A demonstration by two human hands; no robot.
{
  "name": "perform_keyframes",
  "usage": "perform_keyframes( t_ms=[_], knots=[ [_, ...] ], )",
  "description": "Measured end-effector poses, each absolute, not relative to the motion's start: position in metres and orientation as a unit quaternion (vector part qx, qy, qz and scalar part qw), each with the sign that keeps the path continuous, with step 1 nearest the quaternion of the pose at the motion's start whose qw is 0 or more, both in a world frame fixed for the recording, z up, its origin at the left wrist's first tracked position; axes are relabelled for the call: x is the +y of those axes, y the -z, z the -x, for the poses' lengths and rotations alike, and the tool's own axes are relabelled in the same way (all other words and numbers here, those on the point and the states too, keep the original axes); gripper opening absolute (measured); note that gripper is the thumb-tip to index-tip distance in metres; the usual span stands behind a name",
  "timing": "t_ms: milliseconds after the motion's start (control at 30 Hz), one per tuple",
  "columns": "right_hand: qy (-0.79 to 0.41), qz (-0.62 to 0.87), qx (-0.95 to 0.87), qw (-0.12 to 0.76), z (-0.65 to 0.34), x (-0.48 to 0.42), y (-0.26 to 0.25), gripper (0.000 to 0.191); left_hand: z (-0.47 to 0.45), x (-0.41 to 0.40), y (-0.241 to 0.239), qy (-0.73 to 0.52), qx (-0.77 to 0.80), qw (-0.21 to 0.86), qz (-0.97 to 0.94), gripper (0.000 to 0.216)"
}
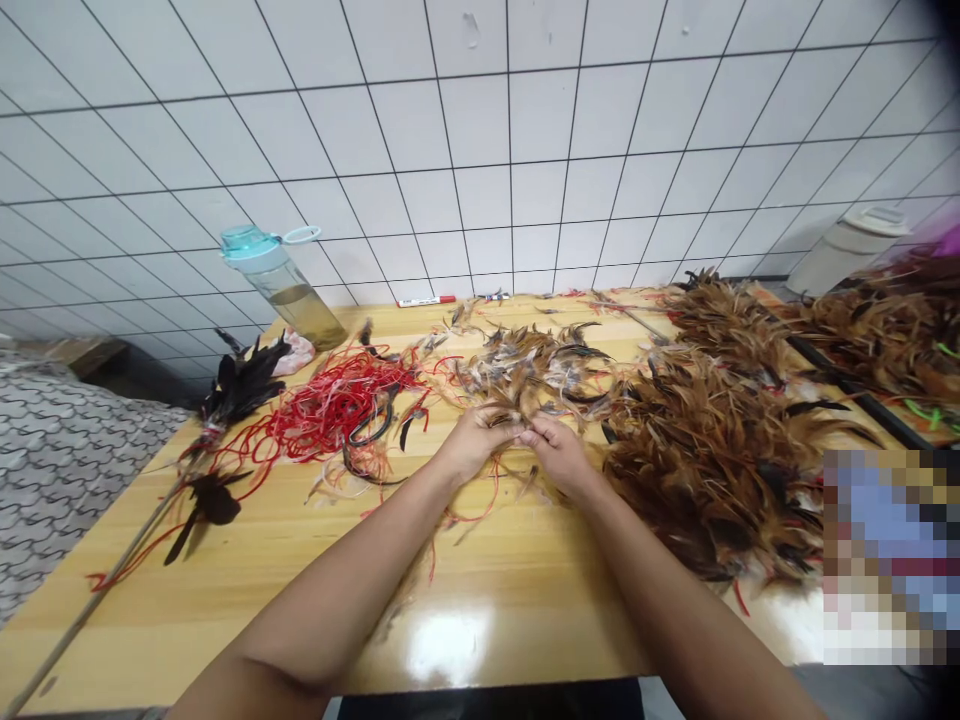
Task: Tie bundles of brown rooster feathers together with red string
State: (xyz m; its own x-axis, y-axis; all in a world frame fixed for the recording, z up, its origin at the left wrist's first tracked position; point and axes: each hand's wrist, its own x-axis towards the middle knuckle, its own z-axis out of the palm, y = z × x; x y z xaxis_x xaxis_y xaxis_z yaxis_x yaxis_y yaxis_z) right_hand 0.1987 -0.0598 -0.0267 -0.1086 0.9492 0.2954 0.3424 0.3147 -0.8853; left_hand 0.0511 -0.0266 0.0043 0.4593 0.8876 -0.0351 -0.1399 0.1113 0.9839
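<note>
Near the middle of the wooden table (pixel 300 610), my left hand (pixel 480 440) and my right hand (pixel 553 450) meet, their fingers closed around a small bunch of brown feathers (pixel 529 402). The fingertips touch each other, partly hiding the quills. Just beyond them lies a loose pile of brown and grey feathers (pixel 540 355). A red cord (pixel 480 515) trails on the wood below my hands. To the left is a tangled heap of red cords (pixel 330 400).
At right spreads a large heap of brown feathers (pixel 712 470). A stick with black feathers (pixel 244 385) lies along the left edge. A water bottle (pixel 300 305) stands back left, a pale bottle (pixel 844 250) back right. A marker (pixel 426 301) rests by the tiled wall (pixel 472 130).
</note>
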Motion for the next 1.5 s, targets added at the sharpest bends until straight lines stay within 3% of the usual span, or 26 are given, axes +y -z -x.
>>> perform_keyframes(
  t_ms=[333,633,867,1367,1500],
  knots=[
    [-0.407,0.442,-0.624,0.500,-0.190,-0.065,0.031,0.026,-0.051,-0.027,0.000,-0.404,0.311,0.725,-0.463,0.034],
    [-0.364,0.455,-0.666,0.465,-0.192,-0.068,0.019,0.028,-0.047,-0.021,0.004,-0.401,0.318,0.700,-0.498,0.032],
    [-0.426,0.442,-0.617,0.493,-0.191,-0.068,0.018,0.023,-0.047,-0.023,-0.008,-0.411,0.344,0.729,-0.426,0.037],
    [-0.375,0.410,-0.671,0.490,-0.191,-0.064,0.024,0.024,-0.046,-0.029,-0.014,-0.363,0.321,0.713,-0.507,0.029],
    [-0.399,0.395,-0.658,0.502,-0.187,-0.067,0.017,0.025,-0.033,-0.019,-0.016,-0.301,0.318,0.688,-0.578,0.029]
  ],
)
